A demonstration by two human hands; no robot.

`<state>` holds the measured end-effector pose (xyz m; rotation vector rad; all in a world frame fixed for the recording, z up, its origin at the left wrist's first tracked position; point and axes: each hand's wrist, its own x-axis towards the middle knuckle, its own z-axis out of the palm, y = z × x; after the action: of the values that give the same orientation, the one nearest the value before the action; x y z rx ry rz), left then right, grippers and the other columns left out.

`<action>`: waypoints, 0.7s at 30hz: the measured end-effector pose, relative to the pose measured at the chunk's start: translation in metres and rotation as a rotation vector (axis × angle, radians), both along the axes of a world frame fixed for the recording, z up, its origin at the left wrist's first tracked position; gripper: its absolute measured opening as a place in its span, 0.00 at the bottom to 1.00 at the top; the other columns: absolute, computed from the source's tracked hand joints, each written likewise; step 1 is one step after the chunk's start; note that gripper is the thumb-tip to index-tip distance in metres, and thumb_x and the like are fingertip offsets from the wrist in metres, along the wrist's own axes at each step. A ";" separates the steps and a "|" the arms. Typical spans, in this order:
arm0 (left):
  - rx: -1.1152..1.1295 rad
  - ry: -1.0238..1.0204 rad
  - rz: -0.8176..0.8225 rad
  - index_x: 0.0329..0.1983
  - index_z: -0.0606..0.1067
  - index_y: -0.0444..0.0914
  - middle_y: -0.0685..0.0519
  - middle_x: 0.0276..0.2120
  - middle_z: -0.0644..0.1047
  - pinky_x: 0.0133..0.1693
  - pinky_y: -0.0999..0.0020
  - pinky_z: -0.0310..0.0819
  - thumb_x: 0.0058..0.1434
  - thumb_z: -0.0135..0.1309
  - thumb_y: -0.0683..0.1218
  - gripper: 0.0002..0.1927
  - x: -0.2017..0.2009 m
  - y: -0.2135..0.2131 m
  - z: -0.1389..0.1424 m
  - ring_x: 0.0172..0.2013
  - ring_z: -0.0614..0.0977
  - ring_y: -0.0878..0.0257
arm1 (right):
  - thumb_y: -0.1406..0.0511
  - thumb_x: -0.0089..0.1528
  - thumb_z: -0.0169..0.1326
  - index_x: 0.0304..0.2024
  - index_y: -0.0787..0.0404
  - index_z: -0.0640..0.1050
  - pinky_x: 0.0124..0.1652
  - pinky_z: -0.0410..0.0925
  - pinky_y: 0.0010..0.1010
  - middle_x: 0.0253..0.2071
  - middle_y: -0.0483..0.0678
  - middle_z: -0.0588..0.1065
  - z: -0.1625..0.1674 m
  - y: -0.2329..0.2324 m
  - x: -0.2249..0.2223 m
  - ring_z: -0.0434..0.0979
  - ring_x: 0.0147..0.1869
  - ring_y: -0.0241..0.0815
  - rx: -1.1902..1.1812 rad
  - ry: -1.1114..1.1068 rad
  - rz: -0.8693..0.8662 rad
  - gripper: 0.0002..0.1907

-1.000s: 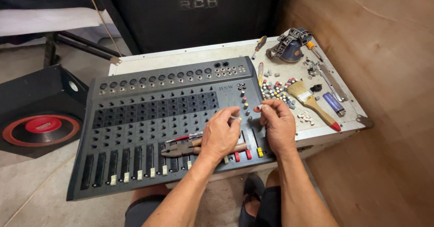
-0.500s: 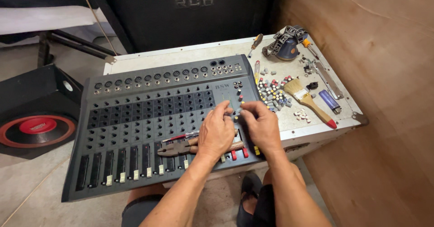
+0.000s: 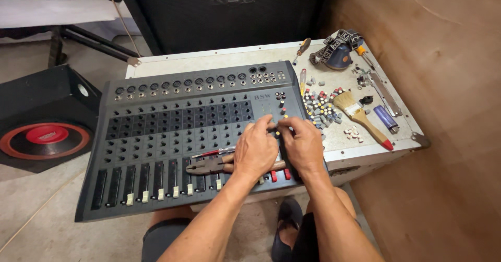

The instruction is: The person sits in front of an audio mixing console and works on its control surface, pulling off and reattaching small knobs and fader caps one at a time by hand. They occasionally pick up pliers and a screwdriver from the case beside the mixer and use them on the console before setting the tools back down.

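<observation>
On the white worktop (image 3: 365, 150) lies a grey audio mixer (image 3: 172, 131), stripped of most of its knobs so that rows of bare control shafts show across its face. Both hands meet over its right-hand section: the left hand (image 3: 255, 150) and the right hand (image 3: 302, 144) have their fingertips drawn together on one small spot just below the few coloured knobs left on the panel. What sits between the fingertips is hidden by the fingers themselves, so I cannot tell whether either grip is closed on a knob or merely pressing at a shaft.

A pair of pliers (image 3: 209, 165) rests on the mixer face under the left wrist, with a thin red-handled tool (image 3: 211, 152) lying just above it. Off the mixer's right edge sits a pile of loose knobs (image 3: 323, 108) (grey mostly, with some coloured caps), near a paintbrush (image 3: 360, 116), a blue lighter (image 3: 386, 118), two screwdrivers (image 3: 301, 48) and a headlamp (image 3: 339, 53).

As a judgement, the step in hand is fine work on a single control in the master section, either seating or pulling a cap. The next move would call for a straight, steady pull or push along the shaft, with the other hand bracing the panel, so nothing bends or flies off among the loose parts.
</observation>
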<state>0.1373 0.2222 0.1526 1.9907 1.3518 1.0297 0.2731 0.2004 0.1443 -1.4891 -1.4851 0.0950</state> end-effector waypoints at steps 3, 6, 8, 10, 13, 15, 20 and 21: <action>-0.007 0.007 0.001 0.57 0.74 0.36 0.46 0.47 0.82 0.53 0.52 0.72 0.57 0.45 0.40 0.23 -0.001 0.000 -0.001 0.51 0.79 0.46 | 0.68 0.59 0.63 0.37 0.59 0.82 0.39 0.71 0.38 0.33 0.50 0.80 -0.002 0.002 0.000 0.79 0.37 0.51 0.035 -0.033 0.014 0.04; 0.011 0.011 0.010 0.57 0.74 0.36 0.44 0.47 0.82 0.53 0.51 0.71 0.57 0.46 0.40 0.23 -0.001 -0.001 -0.001 0.51 0.79 0.44 | 0.68 0.59 0.61 0.36 0.58 0.82 0.40 0.70 0.39 0.34 0.49 0.81 -0.001 0.003 0.001 0.79 0.39 0.52 0.034 -0.060 0.035 0.03; 0.022 0.014 0.015 0.57 0.74 0.36 0.42 0.47 0.81 0.53 0.51 0.71 0.57 0.46 0.40 0.23 -0.001 -0.001 0.000 0.51 0.79 0.44 | 0.69 0.60 0.60 0.36 0.57 0.83 0.42 0.70 0.39 0.35 0.48 0.81 0.000 0.005 0.002 0.79 0.40 0.51 0.034 -0.068 0.064 0.03; 0.012 0.019 0.021 0.57 0.74 0.36 0.41 0.46 0.81 0.53 0.51 0.71 0.57 0.46 0.40 0.23 -0.001 -0.001 0.000 0.50 0.79 0.43 | 0.70 0.60 0.59 0.36 0.57 0.83 0.44 0.69 0.38 0.37 0.47 0.81 0.002 0.005 0.002 0.78 0.42 0.50 0.047 -0.077 0.107 0.04; 0.015 0.033 0.028 0.56 0.74 0.36 0.39 0.45 0.80 0.53 0.50 0.71 0.56 0.46 0.41 0.23 0.000 -0.001 0.000 0.50 0.78 0.42 | 0.70 0.59 0.59 0.36 0.56 0.84 0.44 0.69 0.38 0.36 0.46 0.81 0.005 0.005 0.001 0.78 0.41 0.50 0.021 -0.078 0.108 0.05; 0.009 0.033 0.028 0.56 0.75 0.36 0.39 0.45 0.80 0.53 0.50 0.71 0.56 0.46 0.40 0.23 0.000 0.000 0.000 0.50 0.78 0.42 | 0.71 0.58 0.59 0.36 0.56 0.84 0.44 0.69 0.38 0.37 0.47 0.81 0.006 0.005 0.000 0.78 0.42 0.51 0.035 -0.114 0.096 0.06; 0.013 0.013 0.018 0.55 0.74 0.36 0.41 0.45 0.81 0.52 0.50 0.72 0.55 0.46 0.40 0.23 0.000 0.000 0.000 0.50 0.79 0.43 | 0.73 0.59 0.56 0.41 0.60 0.82 0.43 0.71 0.37 0.40 0.49 0.80 0.005 0.003 0.000 0.78 0.42 0.50 -0.005 0.034 0.062 0.09; 0.017 -0.003 0.011 0.55 0.74 0.36 0.42 0.45 0.82 0.52 0.50 0.72 0.55 0.46 0.40 0.23 0.000 0.000 0.000 0.50 0.79 0.43 | 0.74 0.59 0.54 0.42 0.60 0.81 0.43 0.71 0.36 0.42 0.49 0.80 0.004 0.001 0.002 0.79 0.42 0.49 -0.033 0.097 0.045 0.11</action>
<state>0.1372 0.2224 0.1528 1.9960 1.3584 1.0520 0.2748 0.2015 0.1487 -1.4574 -1.4455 0.2167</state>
